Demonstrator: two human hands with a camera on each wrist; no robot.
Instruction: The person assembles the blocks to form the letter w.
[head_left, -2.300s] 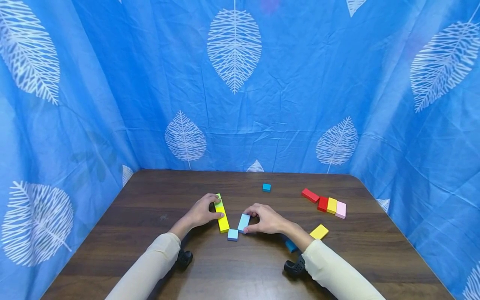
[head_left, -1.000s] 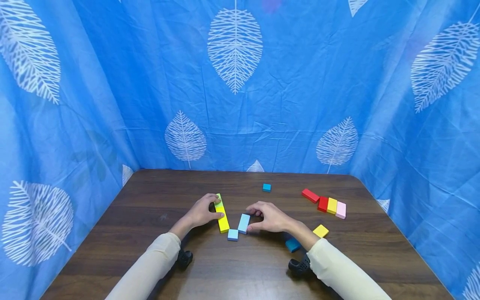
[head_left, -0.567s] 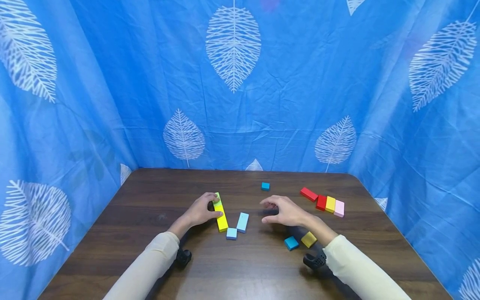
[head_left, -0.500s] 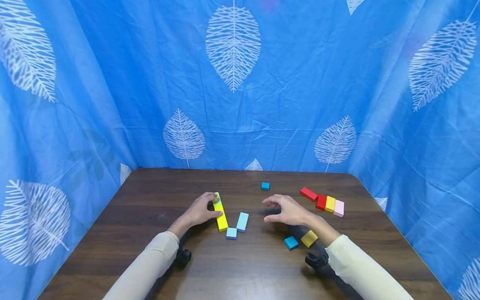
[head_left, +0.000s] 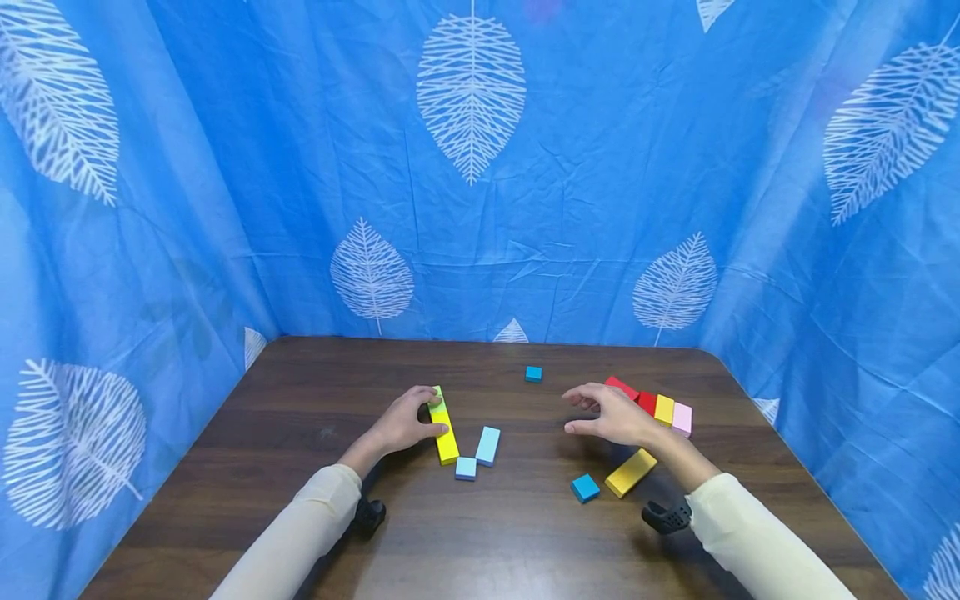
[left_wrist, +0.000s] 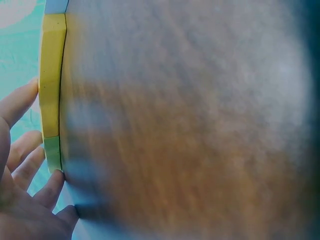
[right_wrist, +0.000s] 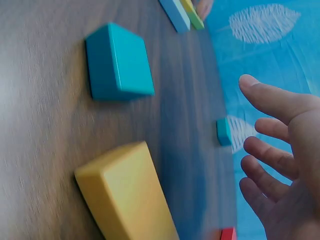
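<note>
My left hand rests on a row made of a yellow block and a light green block. In the left wrist view its thumb touches the yellow block's top and other fingertips lie at the green block. Just right of the row, a short pale blue block meets a longer pale blue block at a corner. My right hand hovers with loosely curved, spread fingers and holds nothing. Below it on the table are a teal block and a long yellow block.
A small teal block sits near the back edge. Beyond the right hand lie a partly covered red block, another red block, a yellow block and a pink block. A blue curtain surrounds the wooden table.
My right hand has let go of the longer pale blue block and moved right and away, towards the red blocks. The left hand has stayed on its row.
</note>
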